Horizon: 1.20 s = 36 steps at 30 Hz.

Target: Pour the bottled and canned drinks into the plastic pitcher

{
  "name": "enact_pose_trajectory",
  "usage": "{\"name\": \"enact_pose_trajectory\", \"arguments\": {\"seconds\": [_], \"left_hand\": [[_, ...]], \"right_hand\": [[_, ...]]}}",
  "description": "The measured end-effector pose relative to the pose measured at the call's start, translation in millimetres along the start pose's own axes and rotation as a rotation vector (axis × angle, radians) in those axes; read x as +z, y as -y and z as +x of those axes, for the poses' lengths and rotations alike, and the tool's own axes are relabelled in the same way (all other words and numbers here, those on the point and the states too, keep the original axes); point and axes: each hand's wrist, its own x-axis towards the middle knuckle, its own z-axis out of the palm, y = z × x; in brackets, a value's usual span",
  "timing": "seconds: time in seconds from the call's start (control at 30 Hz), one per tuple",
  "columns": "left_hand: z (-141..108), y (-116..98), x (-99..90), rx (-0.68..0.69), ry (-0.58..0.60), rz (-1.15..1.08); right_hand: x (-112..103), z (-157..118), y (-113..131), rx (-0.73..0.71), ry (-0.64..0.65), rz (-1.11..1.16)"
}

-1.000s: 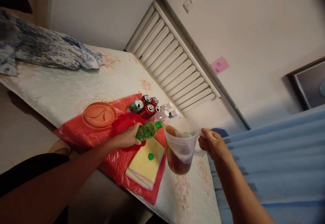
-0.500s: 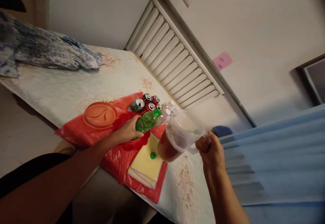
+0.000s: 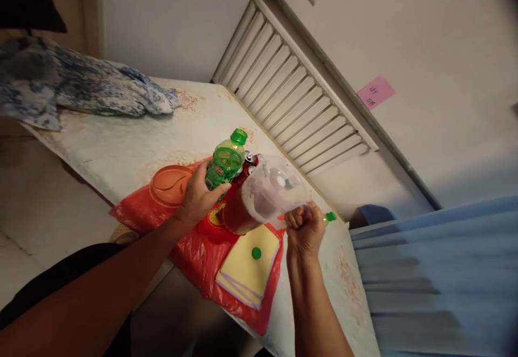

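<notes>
My left hand (image 3: 198, 197) wraps its fingers (image 3: 216, 189) tight around a green plastic bottle (image 3: 224, 161), upright, open at its green neck and lifted above the red plastic bag (image 3: 190, 254). My right hand (image 3: 304, 228) makes a closed fist on the handle of a clear plastic jug (image 3: 263, 192), which lies tipped hard toward the bottle, brown liquid pooled in its low end (its rim sits just beside the bottle, and I cannot tell if they touch). Both hang over the surface (image 3: 121, 152), a pale floral-patterned top. Below the jug I see a stack of yellow cloths (image 3: 243, 270) with a small green cap (image 3: 256, 253) lying on it. An orange lid (image 3: 170, 185) rests on the bag just left of my left hand. Red cans (image 3: 250, 158) peek out behind the bottle, mostly hidden. A blue-and-white patterned cloth (image 3: 81, 84) lies crumpled at the far end.
</notes>
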Motion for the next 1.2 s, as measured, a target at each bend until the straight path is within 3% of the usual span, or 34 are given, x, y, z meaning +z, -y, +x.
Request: {"name": "enact_pose_trajectory", "arguments": {"seconds": [0.27,0.53,0.9,1.1,1.2], "left_hand": [[0,2,-7.2,0.025,-0.137,0.006],[0,8,-7.8,0.078,-0.176,-0.024],[-26,-1,-14.5,0.074,-0.090,-0.019],[-65,-3,-22.7,-0.026,0.030,-0.161],[-88,-13,-26.3,-0.116,0.163,-0.299]], "right_hand": [[16,1,-48,0.002,0.072,0.069],[5,-6,-79,-0.027,0.021,0.083],[-5,-4,-82,-0.037,0.107,0.019],[-8,0,-86,-0.034,0.111,-0.016],[-13,0,-78,-0.046,0.093,-0.122]]}}
